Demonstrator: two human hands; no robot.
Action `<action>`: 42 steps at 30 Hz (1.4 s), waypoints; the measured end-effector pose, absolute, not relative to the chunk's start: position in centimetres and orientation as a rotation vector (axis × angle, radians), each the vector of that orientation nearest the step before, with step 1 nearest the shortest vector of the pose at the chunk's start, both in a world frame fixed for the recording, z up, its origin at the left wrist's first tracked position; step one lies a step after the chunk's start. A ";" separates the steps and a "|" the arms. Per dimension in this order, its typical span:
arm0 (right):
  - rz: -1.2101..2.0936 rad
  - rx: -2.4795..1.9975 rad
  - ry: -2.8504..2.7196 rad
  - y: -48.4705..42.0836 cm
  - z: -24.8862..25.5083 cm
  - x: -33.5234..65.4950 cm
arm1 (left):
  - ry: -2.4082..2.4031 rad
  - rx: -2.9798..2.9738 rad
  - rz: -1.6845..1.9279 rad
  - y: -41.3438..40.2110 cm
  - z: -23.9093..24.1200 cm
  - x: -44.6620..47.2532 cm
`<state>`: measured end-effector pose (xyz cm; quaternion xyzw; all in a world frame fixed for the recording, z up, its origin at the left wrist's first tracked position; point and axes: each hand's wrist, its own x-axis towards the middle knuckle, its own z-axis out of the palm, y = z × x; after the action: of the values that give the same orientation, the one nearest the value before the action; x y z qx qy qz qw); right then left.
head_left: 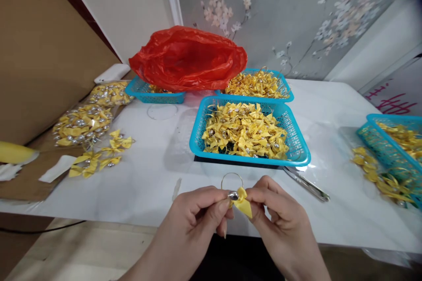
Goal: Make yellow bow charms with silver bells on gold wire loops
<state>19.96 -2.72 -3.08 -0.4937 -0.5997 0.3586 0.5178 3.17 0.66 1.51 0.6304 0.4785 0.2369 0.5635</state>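
A yellow ribbon bow point(243, 205) with a shiny silver bead point(232, 195) and a thin gold ring point(232, 174) is held between my two hands, over the table's front edge. My left hand point(201, 215) pinches the bow at its left side, thumb and forefinger by the bead. On the other side, the fingers of my right hand point(280, 215) are closed on the bow's right side. Just beyond my hands stands a blue plastic basket point(194, 134) heaped with similar yellow bows point(245, 129). Metal tweezers point(308, 184) lie to the right, near the basket's front corner.
Farther back, a red plastic bag point(187, 59) rests over another blue basket point(154, 96), beside a third basket point(286, 85) of bows. Loose bows point(99, 156) and filled clear bags point(82, 125) lie at left. At right are more bows point(382, 180) and a blue basket point(376, 145).
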 end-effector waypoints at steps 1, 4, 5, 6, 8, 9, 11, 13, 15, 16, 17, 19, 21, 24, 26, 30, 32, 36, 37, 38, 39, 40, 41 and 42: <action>0.863 -1.186 -1.433 -2.7 -3.1 19.9 | 1.128 1.486 0.558 0.6 1.5 3.2; 0.900 -1.206 -1.416 -2.8 -3.1 19.9 | 1.126 1.491 0.551 0.6 1.6 3.2; 0.914 -1.212 -1.418 -2.8 -3.1 19.9 | 1.127 1.495 0.547 0.6 1.6 3.3; 0.924 -1.211 -1.428 -2.8 -3.1 20.0 | 1.132 1.499 0.542 0.6 1.6 3.3; 0.923 -1.204 -1.451 -2.8 -3.0 20.1 | 1.144 1.508 0.532 0.6 1.6 3.3; 0.918 -1.205 -1.460 -2.8 -2.9 20.2 | 1.147 1.516 0.531 0.6 1.6 3.3; 0.916 -1.217 -1.472 -2.8 -2.7 20.4 | 1.149 1.531 0.535 0.6 1.6 3.2; 0.915 -1.225 -1.480 -2.8 -2.6 20.5 | 1.158 1.549 0.536 0.5 1.5 3.2; 0.907 -1.210 -1.493 -2.8 -2.7 20.5 | 1.175 1.566 0.530 0.4 1.3 3.1; 0.901 -1.202 -1.496 -2.8 -2.7 20.6 | 1.184 1.572 0.524 0.4 1.3 3.1; 0.896 -1.197 -1.493 -2.8 -2.8 20.6 | 1.192 1.574 0.517 0.3 1.2 3.1; 0.902 -1.198 -1.477 -2.8 -3.0 20.5 | 1.198 1.569 0.504 0.3 1.2 3.1; 0.918 -1.205 -1.454 -2.8 -3.3 20.5 | 1.186 1.553 0.502 0.5 1.3 3.2; 0.944 -1.215 -1.418 -2.8 -3.5 20.3 | 1.165 1.514 0.512 0.7 1.4 3.3; 0.954 -1.220 -1.407 -2.8 -3.4 20.3 | 1.159 1.490 0.516 0.7 1.6 3.3; 0.951 -1.223 -1.406 -2.7 -3.2 20.2 | 1.146 1.473 0.529 0.6 1.7 3.3; 0.934 -1.214 -1.412 -2.6 -3.1 20.3 | 1.130 1.443 0.539 0.5 1.7 3.2; 0.893 -1.177 -1.433 -1.9 -3.0 20.4 | 1.057 1.226 0.614 0.7 1.1 3.2; 0.886 -1.172 -1.425 -1.7 -3.0 20.3 | 1.038 1.168 0.635 0.7 0.9 3.2; 0.887 -1.170 -1.404 -1.6 -3.1 20.2 | 1.019 1.127 0.655 0.8 0.8 3.2; 0.892 -1.174 -1.373 -1.4 -3.1 20.0 | 1.006 1.107 0.669 0.8 0.7 3.2; 0.900 -1.178 -1.338 -1.4 -3.2 19.8 | 0.996 1.101 0.680 0.8 0.6 3.2; 0.910 -1.185 -1.295 -1.4 -3.2 19.6 | 0.994 1.104 0.688 0.8 0.5 3.2; 0.925 -1.193 -1.254 -1.5 -3.3 19.4 | 0.996 1.114 0.695 0.8 0.4 3.2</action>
<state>19.42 -1.48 -3.30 -0.5053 -0.5311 0.3917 0.5560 3.22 0.81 0.41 0.4962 0.4436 0.3093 0.6792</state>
